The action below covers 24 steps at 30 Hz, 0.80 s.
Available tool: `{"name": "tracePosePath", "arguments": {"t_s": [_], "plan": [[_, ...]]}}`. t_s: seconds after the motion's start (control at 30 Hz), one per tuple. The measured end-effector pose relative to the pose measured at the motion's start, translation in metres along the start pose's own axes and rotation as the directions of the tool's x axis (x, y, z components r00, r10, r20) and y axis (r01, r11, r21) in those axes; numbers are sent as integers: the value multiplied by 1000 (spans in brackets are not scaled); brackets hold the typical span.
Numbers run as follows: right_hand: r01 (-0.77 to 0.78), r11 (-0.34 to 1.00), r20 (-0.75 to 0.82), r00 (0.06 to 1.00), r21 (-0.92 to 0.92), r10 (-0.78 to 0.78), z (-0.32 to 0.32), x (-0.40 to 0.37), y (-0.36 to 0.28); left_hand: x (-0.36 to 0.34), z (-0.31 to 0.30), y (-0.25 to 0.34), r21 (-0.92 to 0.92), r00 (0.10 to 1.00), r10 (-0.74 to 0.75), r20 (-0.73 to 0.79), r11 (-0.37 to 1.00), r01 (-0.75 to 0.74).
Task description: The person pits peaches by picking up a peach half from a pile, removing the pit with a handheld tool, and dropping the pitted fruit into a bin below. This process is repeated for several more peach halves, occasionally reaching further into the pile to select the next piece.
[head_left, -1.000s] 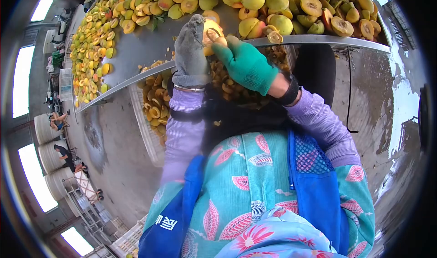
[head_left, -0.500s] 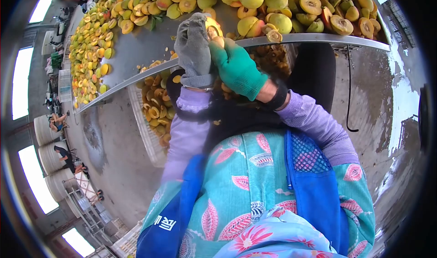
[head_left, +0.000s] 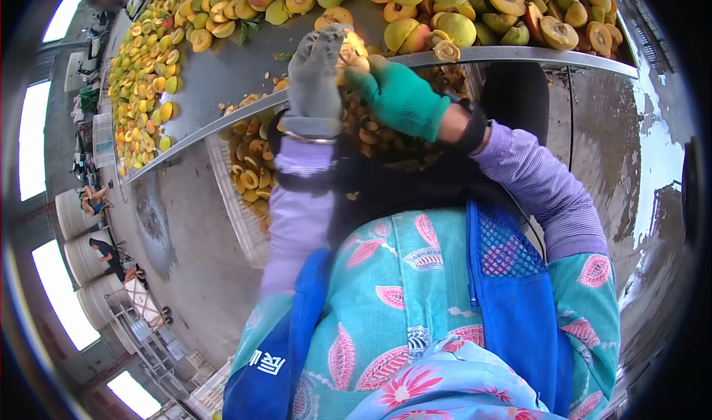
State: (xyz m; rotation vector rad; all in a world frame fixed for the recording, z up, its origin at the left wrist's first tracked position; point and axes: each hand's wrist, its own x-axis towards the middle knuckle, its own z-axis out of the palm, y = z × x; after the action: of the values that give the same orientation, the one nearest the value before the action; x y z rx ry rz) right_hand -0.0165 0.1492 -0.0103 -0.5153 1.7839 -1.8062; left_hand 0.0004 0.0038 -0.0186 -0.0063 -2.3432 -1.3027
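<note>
My left hand (head_left: 315, 71), in a grey glove, grips a halved yellow peach (head_left: 353, 48) above the near edge of the metal table. The fruit's cut side is partly visible and brightly lit. My right hand (head_left: 404, 97), in a green glove, is closed with its fingertips against the peach. Whatever it may be holding is hidden by the fingers. Just beyond both hands, cut peaches (head_left: 404, 34) lie piled on the table, some with brown centres showing.
The metal table's raised rim (head_left: 519, 53) runs across in front of me. Below it, a white crate (head_left: 236, 197) holds peach pieces (head_left: 252, 168), beside my dark-clothed legs. More halves (head_left: 141, 94) spread along the table's left. People (head_left: 107, 257) and large pale tubs (head_left: 78, 212) are far left.
My right hand and forearm have shifted to the right, and the gap between my wrists has widened. My left hand still holds the peach, whose cut side shows more now.
</note>
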Motion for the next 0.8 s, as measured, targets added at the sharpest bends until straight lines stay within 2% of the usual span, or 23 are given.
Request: {"name": "tracePosePath", "arguments": {"t_s": [0.03, 0.1, 0.13, 0.17, 0.23, 0.3, 0.33, 0.37, 0.4, 0.43, 0.47, 0.5, 0.53, 0.63, 0.67, 0.7, 0.73, 0.77, 0.8], "plan": [[3, 1000, -17, 1000, -27, -3, 0, -2, -1, 4, 0, 6, -187, 987, -157, -12, 970, 152], [4, 997, -45, 999, -73, -7, 5, -4, 1, 7, -2, 13, -522, 890, -454, 51, 747, 411], [-44, 999, -18, 999, 6, 44, 14, 3, 3, 10, 0, 11, -324, 924, -382, -28, 878, 353], [24, 963, -68, 998, 269, -6, 23, -2, 0, 13, 1, 9, -97, 946, -306, -107, 950, 297], [-315, 858, 157, 949, 406, 274, 15, -3, -19, 19, 8, 26, -136, 876, -432, -213, 901, 411], [-344, 858, 226, 935, 381, 275, 9, 0, -12, 26, -5, 10, -5, 949, -315, 35, 949, 315], [-352, 862, 252, 929, 365, 273, 5, 2, -9, 35, -8, 7, -66, 927, -338, 159, 934, 352], [-408, 707, 372, 903, 577, 217, 4, 2, -9, 39, -8, 7, -121, 886, -388, 252, 896, 427], [-470, 496, 473, 871, 730, 129, 6, 1, -10, 44, -8, 17, -159, 834, -433, 341, 848, 506], [-532, 249, 546, 838, 810, 12, 7, 0, -11, 44, -8, 17, -292, 771, -429, 472, 749, 595], [-525, 192, 540, 841, 829, -29, 8, -1, -16, 46, -9, 17, -393, 704, -390, 593, 623, 676], [-535, 193, 553, 831, 823, -55, 8, 1, -14, 47, -11, 17, -458, 633, -325, 702, 476, 751], [-541, 190, 562, 824, 819, -78, 8, 1, -8, 45, -11, 19, -435, 655, -352, 668, 530, 728], [-619, 118, 629, 755, 777, -183, 11, 1, -5, 23, -11, 47, -633, 669, -625, 403, 338, 696], [-661, 82, 659, 717, 746, -228, 17, -1, -6, 0, -30, 31, -710, 683, -578, 448, 235, 664], [-644, 143, 659, 741, 751, -128, 26, -10, -17, -22, -49, 14, -767, 693, -527, 491, 116, 632], [-672, 158, 690, 696, 724, -200, 30, -17, -19, -44, -68, -2, -799, 701, -475, 532, -8, 601], [-698, 181, 718, 643, 693, -268, 31, -22, -20, -60, -86, -14, -743, 791, -576, 205, 434, 509], [-642, 297, 706, 672, 706, -225, 25, -27, -21, -67, -103, -2, -650, 772, -635, -28, 599, 468]]}}
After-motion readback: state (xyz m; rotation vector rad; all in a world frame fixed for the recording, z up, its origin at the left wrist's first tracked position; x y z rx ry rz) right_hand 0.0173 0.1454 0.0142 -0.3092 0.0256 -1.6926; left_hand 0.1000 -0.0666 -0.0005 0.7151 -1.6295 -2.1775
